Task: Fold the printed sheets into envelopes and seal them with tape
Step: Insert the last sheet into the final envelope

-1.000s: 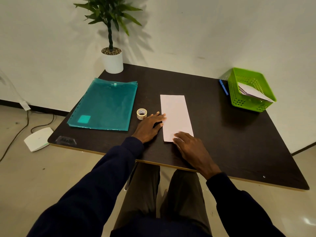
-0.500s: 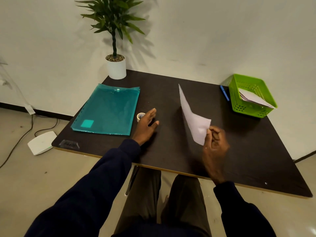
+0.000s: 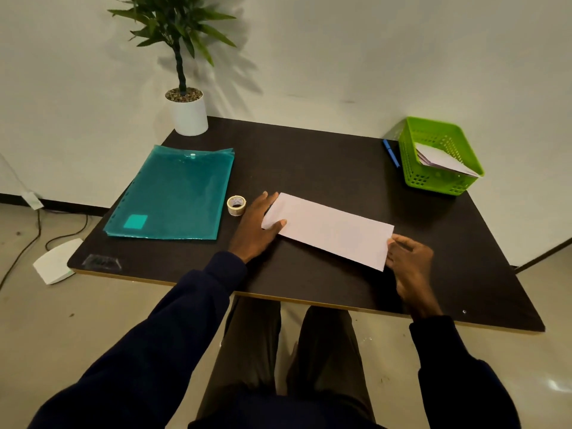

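A dark table (image 3: 325,156) carries everything here. At its left lies a teal plastic document wallet (image 3: 173,193), at the far right corner a green basket (image 3: 439,181) that holds folded paper, with a blue pen (image 3: 390,153) just beside it and a potted plant (image 3: 185,97) at the far left corner. The folded sheet (image 3: 328,230) lies flat near the middle of the table, its long side running across, slightly askew. The left hand (image 3: 255,230) rests on the sheet's left end with fingers spread, thumb on the paper. The right hand (image 3: 408,258) meets the right end, its fingers (image 3: 394,241) bent and pinching that edge, as far as the view shows. A small roll of clear tape (image 3: 236,205) stands just beside the left hand.

The step in hand appears to be squaring the sheet for its next fold. To do it well, pin the left end firmly, bring the right edge over so the corners meet exactly, and crease from the middle outward. The tape sits within easy reach for sealing.
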